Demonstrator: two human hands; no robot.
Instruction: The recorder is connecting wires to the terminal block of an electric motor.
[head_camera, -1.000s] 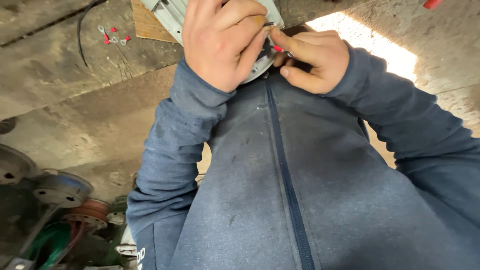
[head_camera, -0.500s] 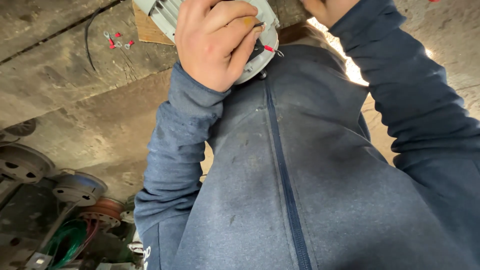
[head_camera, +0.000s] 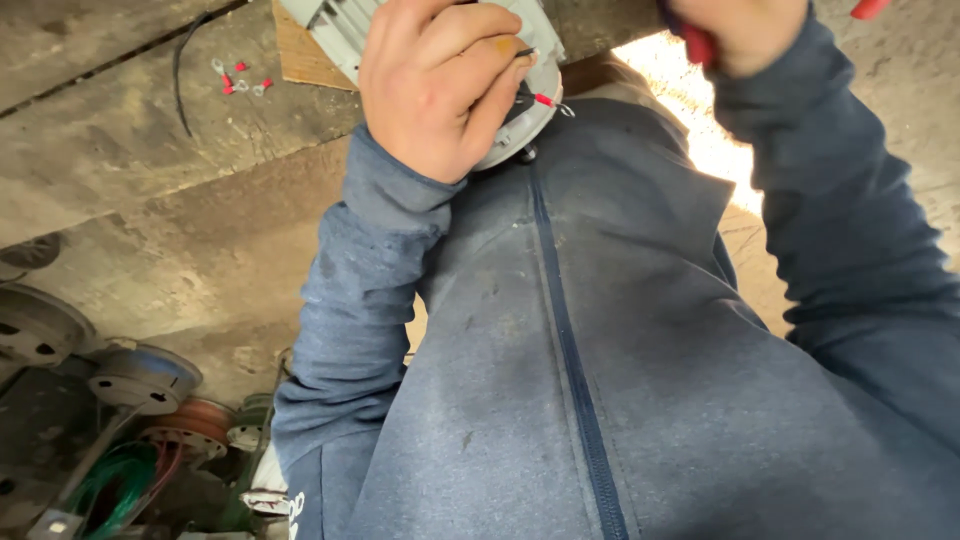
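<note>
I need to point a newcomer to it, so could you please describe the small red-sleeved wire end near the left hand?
Start at the grey round metal housing held against the blue zipped jacket by the left hand. Just right of that hand's fingertips, a thin dark wire ends in a red-sleeved terminal. Unlike the loose red terminals lying on the wooden bench, it sticks out from the housing.

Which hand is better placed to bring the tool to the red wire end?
Right, probably. The right hand already holds a red-handled tool, while the left hand grips the grey motor and wire end.
</note>
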